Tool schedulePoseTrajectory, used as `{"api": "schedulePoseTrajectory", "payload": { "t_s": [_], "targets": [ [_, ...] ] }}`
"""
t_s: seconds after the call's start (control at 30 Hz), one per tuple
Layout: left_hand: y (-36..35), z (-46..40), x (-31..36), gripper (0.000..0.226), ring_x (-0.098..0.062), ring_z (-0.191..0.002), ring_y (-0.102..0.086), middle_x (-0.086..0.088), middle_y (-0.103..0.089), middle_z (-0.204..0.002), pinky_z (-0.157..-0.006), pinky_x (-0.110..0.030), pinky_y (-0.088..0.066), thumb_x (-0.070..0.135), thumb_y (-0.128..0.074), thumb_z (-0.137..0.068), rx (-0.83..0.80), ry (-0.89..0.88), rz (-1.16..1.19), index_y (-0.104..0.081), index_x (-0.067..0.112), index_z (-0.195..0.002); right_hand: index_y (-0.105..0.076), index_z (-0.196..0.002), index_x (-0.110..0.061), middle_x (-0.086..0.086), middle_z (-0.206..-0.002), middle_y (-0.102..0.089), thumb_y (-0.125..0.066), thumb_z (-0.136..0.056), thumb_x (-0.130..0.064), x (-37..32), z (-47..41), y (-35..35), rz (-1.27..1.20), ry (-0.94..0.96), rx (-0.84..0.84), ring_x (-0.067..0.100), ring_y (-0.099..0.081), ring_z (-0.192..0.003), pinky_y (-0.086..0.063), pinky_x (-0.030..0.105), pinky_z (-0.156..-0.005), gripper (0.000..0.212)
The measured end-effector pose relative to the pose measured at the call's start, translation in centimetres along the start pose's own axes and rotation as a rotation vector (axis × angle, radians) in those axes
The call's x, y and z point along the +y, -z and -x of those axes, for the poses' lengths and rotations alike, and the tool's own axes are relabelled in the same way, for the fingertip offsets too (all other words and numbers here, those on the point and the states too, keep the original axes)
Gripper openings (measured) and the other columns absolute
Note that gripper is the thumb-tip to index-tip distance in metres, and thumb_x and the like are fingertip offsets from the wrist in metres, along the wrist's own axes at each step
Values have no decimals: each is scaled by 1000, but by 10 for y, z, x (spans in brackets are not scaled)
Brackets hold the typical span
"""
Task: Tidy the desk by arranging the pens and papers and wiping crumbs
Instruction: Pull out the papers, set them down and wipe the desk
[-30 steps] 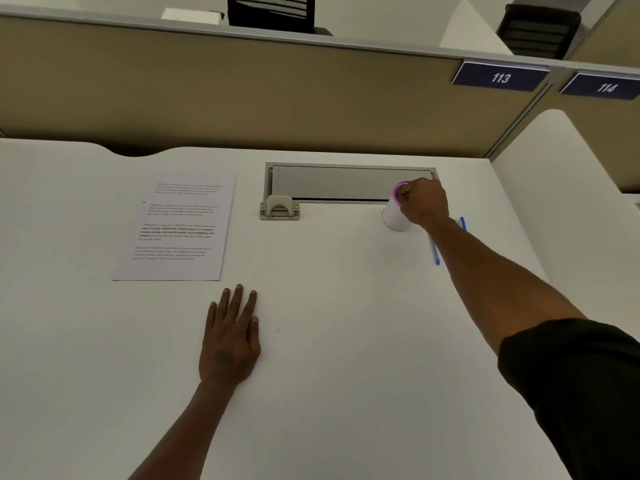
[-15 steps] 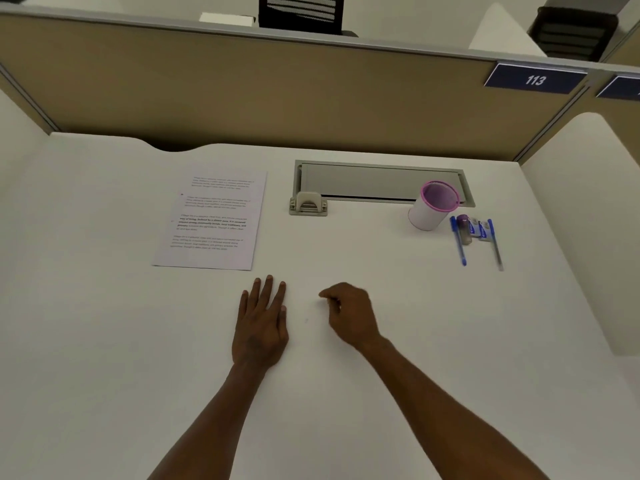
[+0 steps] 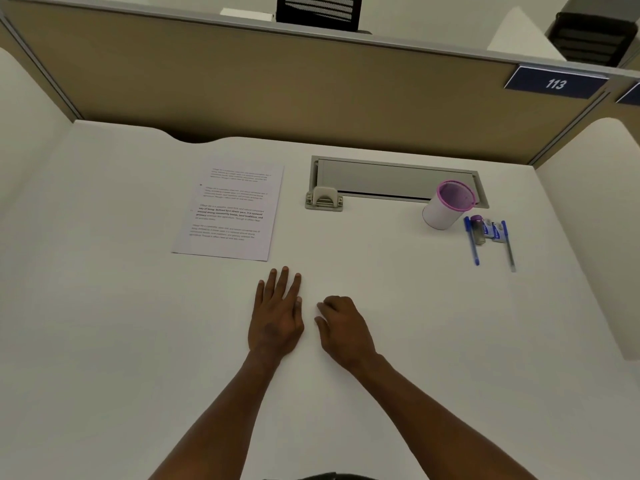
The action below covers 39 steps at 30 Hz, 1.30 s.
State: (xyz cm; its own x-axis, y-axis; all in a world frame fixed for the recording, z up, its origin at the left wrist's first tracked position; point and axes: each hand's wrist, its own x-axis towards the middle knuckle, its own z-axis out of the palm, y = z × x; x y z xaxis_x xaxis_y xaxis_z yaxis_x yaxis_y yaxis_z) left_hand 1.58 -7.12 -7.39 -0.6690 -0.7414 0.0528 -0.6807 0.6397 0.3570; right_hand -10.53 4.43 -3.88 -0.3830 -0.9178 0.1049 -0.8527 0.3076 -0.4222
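Observation:
A printed sheet of paper [image 3: 230,211] lies flat on the white desk [image 3: 104,341], left of centre. A white pen cup with a pink rim [image 3: 448,204] stands upright at the back right. Beside it lie a blue pen [image 3: 472,241], a grey pen [image 3: 508,245] and some small stationery items [image 3: 486,230]. My left hand [image 3: 277,313] rests flat on the desk below the paper, fingers straight. My right hand [image 3: 343,327] rests next to it with fingers loosely curled and nothing in them.
A grey cable tray with a lid [image 3: 394,180] is set into the desk's back edge, with a small beige clip-like fitting [image 3: 324,199] at its left end. Beige partition walls [image 3: 277,84] enclose the back and sides.
My right hand has left the pen cup at the back right and come down next to my left hand. The view has shifted left, revealing the pens.

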Motion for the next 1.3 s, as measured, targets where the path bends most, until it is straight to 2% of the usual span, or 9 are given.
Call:
{"api": "schedulePoseTrajectory", "payload": {
  "t_s": [0.2, 0.3, 0.53, 0.63, 0.7, 0.87, 1.03, 1.17, 1.3],
  "targets": [
    [0, -1, 0, 55, -18, -153, -2, 0, -12, -165, -125, -43, -9, 36, -28, -102, -7, 2, 3, -20, 27, -156, -69, -89, -10, 1, -91, -66, -67, -81, -3, 4, 2, -5, 90, 113, -73, 21, -59, -86, -54, 31, -61, 11],
    [1, 0, 0, 55, -18, -154, -1, 1, -11, -165, -125, -43, -10, 36, -28, -103, -9, 0, 9, -19, 27, -156, -70, -89, -11, 2, -89, -68, -67, -80, -3, 11, -6, 1, 100, 154, -107, 22, -61, -82, -54, 33, -64, 13],
    [1, 0, 1, 53, -20, -153, -5, -1, -15, -165, -124, -45, -13, 34, -30, -103, 11, 0, 12, -24, 25, -155, -75, -94, -15, -4, -93, -74, -69, -83, -9, 23, -5, 18, -361, -236, 63, 7, -67, -85, -54, 20, -79, 14],
    [0, 0, 0, 53, -20, -153, -5, -1, -15, -165, -124, -45, -13, 34, -31, -103, 7, 4, 13, -24, 26, -155, -72, -105, -11, 2, -101, -70, -74, -78, -14, 19, 3, 21, -272, -202, -22, 15, -66, -90, -49, 15, -80, 27],
    [0, 0, 0, 54, -20, -154, -4, -1, -14, -165, -124, -45, -13, 34, -30, -103, 4, 9, 11, -24, 25, -155, -69, -113, -10, 4, -109, -67, -71, -80, -17, 12, 5, 18, -161, -169, -96, 18, -62, -98, -47, 23, -86, 34],
    [1, -1, 1, 54, -20, -153, -5, -1, -14, -165, -125, -44, -11, 34, -30, -103, 1, 3, 9, -23, 25, -155, -68, -114, -6, 8, -110, -66, -56, -88, -4, -13, -1, 3, -31, -183, -82, 25, -61, -101, -48, 29, -88, 29],
    [0, -1, 0, 54, -20, -154, -2, -1, -12, -165, -125, -44, -10, 36, -28, -103, -16, 7, 4, -21, 26, -156, -68, -93, -5, 8, -95, -66, -55, -79, 6, -24, 2, 1, 106, -75, -133, 25, -58, -88, -54, 34, -69, 22],
    [2, 0, 1, 54, -20, -154, -4, -2, -14, -165, -125, -45, -12, 36, -27, -103, -13, 3, 10, -22, 25, -156, -59, -67, -7, 10, -68, -58, -49, -74, 6, -24, -11, 11, 161, -25, -166, 27, -54, -66, -43, 35, -51, 18],
    [2, 0, 1, 54, -21, -153, -5, -2, -15, -165, -124, -46, -13, 37, -24, -103, -10, -4, 4, -22, 25, -156, -61, -69, -4, 15, -70, -60, -51, -79, 5, -28, -30, 18, 177, 11, -221, 31, -58, -65, -37, 36, -58, 17]
  ]
}}
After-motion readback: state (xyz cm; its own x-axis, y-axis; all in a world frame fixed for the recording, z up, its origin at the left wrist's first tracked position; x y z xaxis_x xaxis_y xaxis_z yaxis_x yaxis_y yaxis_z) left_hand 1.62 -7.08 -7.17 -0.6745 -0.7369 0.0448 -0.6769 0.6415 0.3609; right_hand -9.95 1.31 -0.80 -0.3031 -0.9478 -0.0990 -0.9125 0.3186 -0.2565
